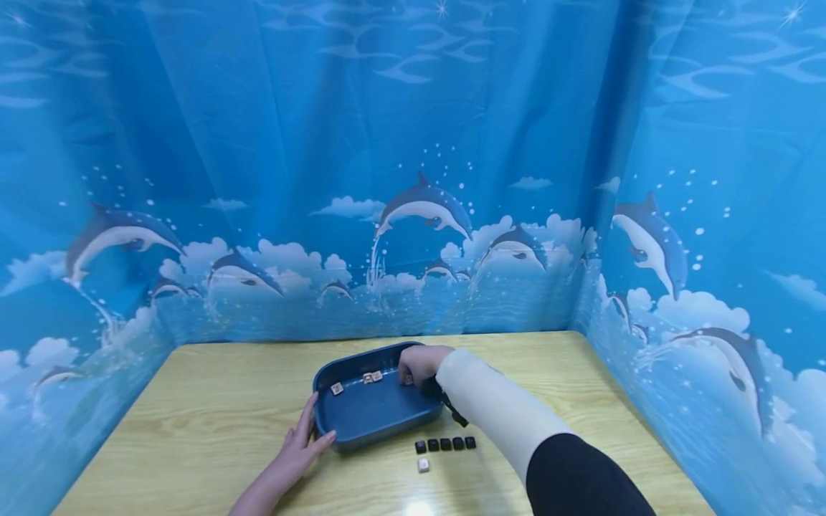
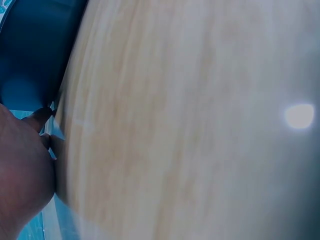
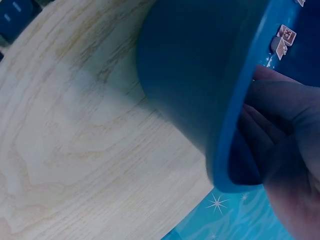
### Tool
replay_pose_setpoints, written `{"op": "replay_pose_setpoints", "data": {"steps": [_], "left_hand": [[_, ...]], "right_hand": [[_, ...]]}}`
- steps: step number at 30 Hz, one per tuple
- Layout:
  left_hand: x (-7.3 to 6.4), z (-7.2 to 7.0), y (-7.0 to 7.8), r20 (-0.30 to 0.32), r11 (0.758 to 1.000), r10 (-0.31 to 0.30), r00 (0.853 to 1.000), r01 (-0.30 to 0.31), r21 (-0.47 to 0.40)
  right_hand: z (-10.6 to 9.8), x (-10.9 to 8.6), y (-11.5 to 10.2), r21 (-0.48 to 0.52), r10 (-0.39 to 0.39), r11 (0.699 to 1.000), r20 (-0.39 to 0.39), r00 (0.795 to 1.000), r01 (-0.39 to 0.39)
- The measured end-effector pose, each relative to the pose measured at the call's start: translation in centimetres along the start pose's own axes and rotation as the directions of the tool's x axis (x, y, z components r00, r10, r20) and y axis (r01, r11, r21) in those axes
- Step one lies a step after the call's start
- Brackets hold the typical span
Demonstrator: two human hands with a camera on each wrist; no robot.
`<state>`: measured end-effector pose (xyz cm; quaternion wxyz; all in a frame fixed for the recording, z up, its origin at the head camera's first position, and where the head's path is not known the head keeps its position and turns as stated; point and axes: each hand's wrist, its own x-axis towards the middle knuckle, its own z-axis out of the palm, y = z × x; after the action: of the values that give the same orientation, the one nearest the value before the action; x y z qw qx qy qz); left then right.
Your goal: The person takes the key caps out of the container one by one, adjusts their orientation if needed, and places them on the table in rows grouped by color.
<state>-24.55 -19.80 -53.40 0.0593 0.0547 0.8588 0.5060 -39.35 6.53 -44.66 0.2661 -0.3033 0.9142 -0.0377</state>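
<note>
A dark blue tray (image 1: 381, 412) stands on the table, holding several light keycaps (image 1: 337, 388). My left hand (image 1: 293, 455) rests against its near left corner, fingers along the left side and thumb on the front wall, all fairly straight. In the left wrist view that hand (image 2: 25, 170) is at the edge beside the tray wall (image 2: 40, 55). Inside the tray's right end, my right hand (image 1: 422, 363) reaches down with curled fingers beside a light keycap (image 1: 409, 380). The right wrist view shows the hand (image 3: 287, 125) bent over the rim; its fingertips are hidden.
In front of the tray, several black keycaps (image 1: 446, 444) form a row on the wooden table (image 1: 213, 416). One white keycap (image 1: 423, 465) lies below the row's left end. A blue dolphin-print curtain (image 1: 290, 179) encloses the table at the back and sides.
</note>
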Motion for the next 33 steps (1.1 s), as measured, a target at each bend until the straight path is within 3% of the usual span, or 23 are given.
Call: {"op": "replay_pose_setpoints", "data": {"steps": [10,20,25,33], "left_hand": [[-0.1,-0.2,0.1,0.005,0.999,-0.033,0.999,0.033,-0.016],[0.0,-0.2,0.3,0.015,1.000,-0.024,1.000,0.024,-0.001],[0.0,-0.3,0.5,0.023,0.999,-0.039,0.999,0.039,0.007],[-0.1,-0.3,0.6,0.014,1.000,-0.013,1.000,0.013,0.011]], "right_hand": [[-1.2,-0.8,-0.1,0.024,-0.031,0.999,-0.002,1.000,0.031],[-1.3,-1.7,-0.1,0.069,-0.103,0.992,-0.005,0.995,0.104],[-1.0,-2.3,0.1,0.106,-0.142,0.984,-0.033,0.989,0.145],[-0.8,-4.5,0.3,0.197,-0.158,0.964,-0.107,0.982,0.176]]}}
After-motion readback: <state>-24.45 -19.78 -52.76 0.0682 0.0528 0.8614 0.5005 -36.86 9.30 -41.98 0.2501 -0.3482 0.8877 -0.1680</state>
